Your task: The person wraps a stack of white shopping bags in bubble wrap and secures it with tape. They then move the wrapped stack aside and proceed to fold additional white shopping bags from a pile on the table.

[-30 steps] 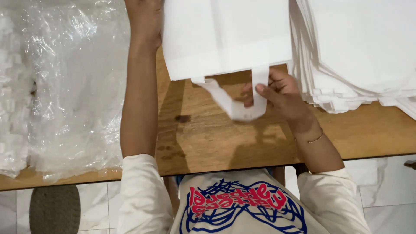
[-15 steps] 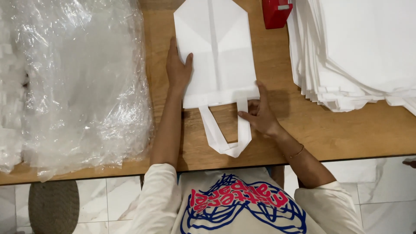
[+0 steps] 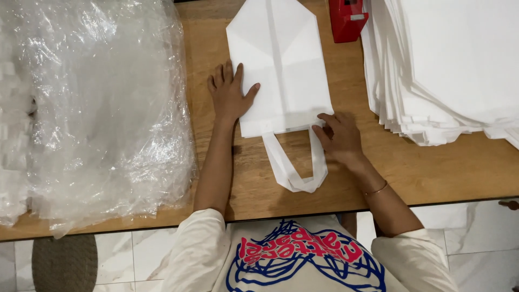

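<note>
A flat white fabric bag [image 3: 284, 70] lies on the wooden table [image 3: 216, 178], its looped handle [image 3: 294, 173] pointing toward me. My left hand [image 3: 230, 94] rests flat with fingers spread on the bag's left edge. My right hand [image 3: 338, 138] presses on the bag's lower right corner, beside where the handle joins. Neither hand grips anything.
A large heap of clear plastic wrap [image 3: 86, 108] covers the table's left part. A thick stack of white bags [image 3: 448, 70] fills the right side. A red tape dispenser [image 3: 347, 19] stands at the far edge. Tiled floor [image 3: 108, 259] shows below the table.
The bag came down from in front of me and was laid flat on the table. Both hands went from holding it and its handle to pressing on it.
</note>
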